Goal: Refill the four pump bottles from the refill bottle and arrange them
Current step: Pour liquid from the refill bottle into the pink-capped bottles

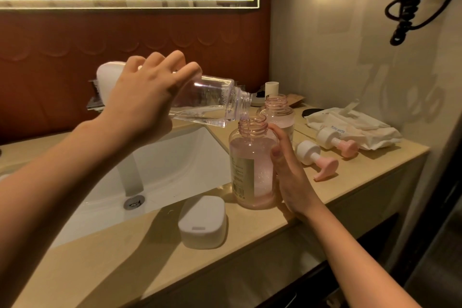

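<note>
The counter [250,230] bears two pink bottles [252,172] [280,114], two pump heads [315,160] [335,141], a white box [202,222] and wipes [362,125].

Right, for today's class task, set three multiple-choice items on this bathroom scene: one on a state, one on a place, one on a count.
1. How is the refill bottle held? A tilted, mouth over the near pink bottle; B upright; C lying flat.
2. Where are the pump heads? A screwed onto bottles; B in a hand; C loose on the counter.
3. How many pink bottles show bare necks? A one; B two; C four.

A: the left hand tips it while the right hand grips the near pink bottle.
C: both lie right of the bottles.
B: the near pink bottle and the rear pink bottle.
</note>
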The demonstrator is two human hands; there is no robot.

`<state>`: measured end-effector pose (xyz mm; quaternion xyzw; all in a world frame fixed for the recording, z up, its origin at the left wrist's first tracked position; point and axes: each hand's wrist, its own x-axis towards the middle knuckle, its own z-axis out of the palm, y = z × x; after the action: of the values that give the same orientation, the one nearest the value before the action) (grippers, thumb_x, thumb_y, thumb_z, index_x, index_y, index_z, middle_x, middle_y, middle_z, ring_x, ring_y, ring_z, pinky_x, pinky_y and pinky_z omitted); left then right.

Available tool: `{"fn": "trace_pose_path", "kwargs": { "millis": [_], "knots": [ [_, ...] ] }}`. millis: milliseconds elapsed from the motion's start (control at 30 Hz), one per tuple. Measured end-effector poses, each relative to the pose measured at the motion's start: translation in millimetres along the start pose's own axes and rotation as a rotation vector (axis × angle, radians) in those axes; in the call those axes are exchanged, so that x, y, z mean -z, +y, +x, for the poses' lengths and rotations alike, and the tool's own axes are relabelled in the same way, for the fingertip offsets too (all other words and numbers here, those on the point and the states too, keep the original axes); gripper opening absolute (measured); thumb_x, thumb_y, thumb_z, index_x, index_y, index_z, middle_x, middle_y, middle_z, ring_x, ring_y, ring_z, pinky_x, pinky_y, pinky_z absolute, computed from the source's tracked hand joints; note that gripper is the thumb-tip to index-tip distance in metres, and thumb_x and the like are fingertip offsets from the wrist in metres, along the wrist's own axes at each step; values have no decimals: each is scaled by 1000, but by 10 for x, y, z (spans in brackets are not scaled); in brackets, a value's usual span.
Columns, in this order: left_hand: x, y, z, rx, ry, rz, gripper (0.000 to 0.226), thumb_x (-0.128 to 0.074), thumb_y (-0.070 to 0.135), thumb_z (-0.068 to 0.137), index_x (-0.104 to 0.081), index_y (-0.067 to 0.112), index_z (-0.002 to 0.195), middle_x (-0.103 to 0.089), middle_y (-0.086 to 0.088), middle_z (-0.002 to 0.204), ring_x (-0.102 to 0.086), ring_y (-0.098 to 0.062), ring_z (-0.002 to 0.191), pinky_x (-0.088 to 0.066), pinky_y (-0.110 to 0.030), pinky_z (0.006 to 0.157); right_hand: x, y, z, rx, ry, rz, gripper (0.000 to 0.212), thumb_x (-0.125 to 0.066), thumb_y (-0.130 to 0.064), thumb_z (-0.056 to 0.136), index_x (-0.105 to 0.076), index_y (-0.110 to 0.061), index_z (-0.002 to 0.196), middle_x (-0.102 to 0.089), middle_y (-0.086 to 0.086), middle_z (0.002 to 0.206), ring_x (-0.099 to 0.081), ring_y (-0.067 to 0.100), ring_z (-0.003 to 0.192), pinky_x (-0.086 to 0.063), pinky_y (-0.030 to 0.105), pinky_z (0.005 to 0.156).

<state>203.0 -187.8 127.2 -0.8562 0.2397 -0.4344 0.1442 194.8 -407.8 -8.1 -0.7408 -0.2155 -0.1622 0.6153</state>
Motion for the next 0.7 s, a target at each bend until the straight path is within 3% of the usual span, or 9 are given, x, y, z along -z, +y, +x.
{"fn": "trace_pose_path", "kwargs": {
  "millis": [300, 700],
  "knots": [
    [-15, -19, -3, -17, -7, 2, 71, -69, -8, 51, -47, 12, 115, -50, -13, 101, -48, -35, 85, -38, -45, 73, 3, 0, -5, -3, -4, 6, 72, -28, -88, 66, -27, -52, 129, -38, -51, 118, -38, -24, 112, -34, -3, 84],
    [-23, -17, -18, -47, 18, -7, 82, -67, -11, 53, -37, 13, 125, -53, -16, 104, -48, -36, 83, -39, -47, 73, 3, -7, -3, 2, -1, 14, 73, -29, -89, 65, -26, -53, 128, -41, -50, 116, -40, -23, 111, -36, 0, 84]
  ]
}}
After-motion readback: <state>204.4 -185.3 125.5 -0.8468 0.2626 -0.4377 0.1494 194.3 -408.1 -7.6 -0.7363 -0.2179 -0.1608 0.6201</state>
